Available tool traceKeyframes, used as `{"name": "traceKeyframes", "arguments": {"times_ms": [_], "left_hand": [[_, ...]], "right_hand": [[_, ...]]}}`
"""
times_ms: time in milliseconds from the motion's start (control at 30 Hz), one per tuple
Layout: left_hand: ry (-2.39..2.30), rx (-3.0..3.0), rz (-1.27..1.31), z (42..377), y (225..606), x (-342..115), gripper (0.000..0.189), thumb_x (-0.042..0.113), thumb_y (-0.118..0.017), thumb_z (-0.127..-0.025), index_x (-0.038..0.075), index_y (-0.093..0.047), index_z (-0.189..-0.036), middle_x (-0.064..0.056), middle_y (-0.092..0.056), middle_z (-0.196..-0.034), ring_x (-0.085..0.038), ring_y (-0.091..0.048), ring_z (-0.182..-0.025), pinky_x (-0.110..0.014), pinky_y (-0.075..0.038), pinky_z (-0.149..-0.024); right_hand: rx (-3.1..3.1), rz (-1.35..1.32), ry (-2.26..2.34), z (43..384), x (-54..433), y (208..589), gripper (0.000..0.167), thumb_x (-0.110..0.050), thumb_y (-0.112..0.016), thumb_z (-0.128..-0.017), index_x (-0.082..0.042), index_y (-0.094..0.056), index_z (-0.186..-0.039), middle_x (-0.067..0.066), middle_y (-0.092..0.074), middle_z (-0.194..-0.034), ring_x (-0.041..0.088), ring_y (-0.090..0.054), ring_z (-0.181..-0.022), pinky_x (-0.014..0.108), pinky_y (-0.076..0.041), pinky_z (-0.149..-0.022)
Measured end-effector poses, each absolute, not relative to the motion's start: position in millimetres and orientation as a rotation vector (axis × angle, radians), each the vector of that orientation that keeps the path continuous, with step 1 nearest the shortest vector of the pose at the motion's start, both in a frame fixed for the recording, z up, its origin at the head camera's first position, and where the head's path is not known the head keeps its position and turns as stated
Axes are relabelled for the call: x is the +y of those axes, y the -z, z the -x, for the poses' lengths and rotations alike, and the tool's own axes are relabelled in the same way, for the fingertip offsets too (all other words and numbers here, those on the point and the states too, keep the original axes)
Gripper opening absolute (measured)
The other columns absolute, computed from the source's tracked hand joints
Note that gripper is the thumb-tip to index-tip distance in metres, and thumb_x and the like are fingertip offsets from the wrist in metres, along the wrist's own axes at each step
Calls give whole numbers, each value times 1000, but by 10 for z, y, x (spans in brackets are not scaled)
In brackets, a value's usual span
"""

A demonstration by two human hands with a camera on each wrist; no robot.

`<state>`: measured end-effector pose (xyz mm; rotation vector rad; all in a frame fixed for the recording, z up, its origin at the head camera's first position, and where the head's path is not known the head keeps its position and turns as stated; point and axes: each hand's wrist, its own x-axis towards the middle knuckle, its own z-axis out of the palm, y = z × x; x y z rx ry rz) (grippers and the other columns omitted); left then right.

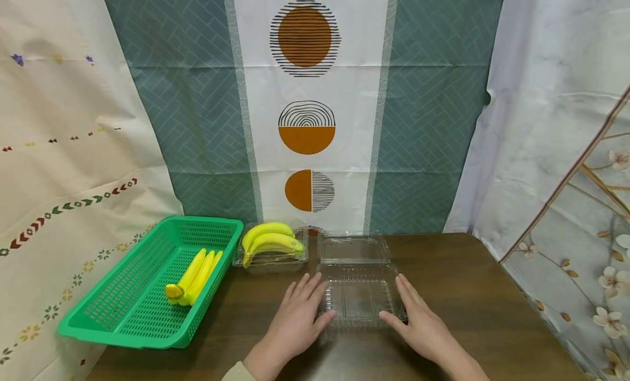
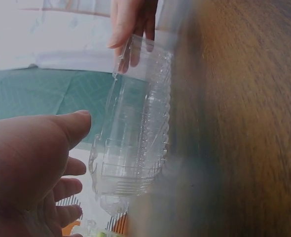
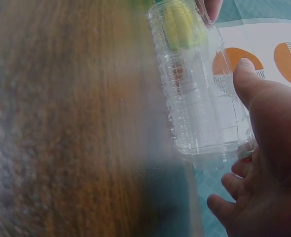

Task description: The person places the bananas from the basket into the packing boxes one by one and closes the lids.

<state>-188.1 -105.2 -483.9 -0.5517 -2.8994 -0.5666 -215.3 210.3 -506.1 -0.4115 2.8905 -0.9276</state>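
Observation:
A clear plastic clamshell container [image 1: 356, 302] lies on the table, its lid [image 1: 353, 248] folded back toward the wall. At its left side my left hand [image 1: 298, 318] has its fingers extended along the edge. My right hand [image 1: 420, 321] flanks the right side in the same way, fingers straight. Nothing shows inside the container. In the left wrist view the left thumb and fingers [image 2: 74, 190] are spread beside the clear wall [image 2: 130, 133]. The right wrist view shows the right thumb [image 3: 246, 74] near the rim.
A second clear container [image 1: 295, 263] with yellow bananas [image 1: 270, 241] stands at the back, left of the first. At far left a green plastic basket [image 1: 123, 345] holds another bunch of bananas [image 1: 197, 277]. Patterned cloth [image 1: 423, 124] hangs behind the wooden table [image 1: 467, 293].

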Motion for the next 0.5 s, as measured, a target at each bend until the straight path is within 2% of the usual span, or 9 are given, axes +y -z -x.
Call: {"name": "traceKeyframes", "arguments": {"times_ms": [500], "left_hand": [[542, -2902, 521, 1896, 4775, -1104, 68, 49, -68, -110, 6, -56, -161, -15, -41, -174, -42, -31, -163, -66, -23, -130]], "right_hand": [[2886, 412, 938, 2157, 2108, 5077, 110, -73, -62, -103, -11, -11, -179, 13, -6, -185, 49, -23, -164, 81, -35, -114]]}}
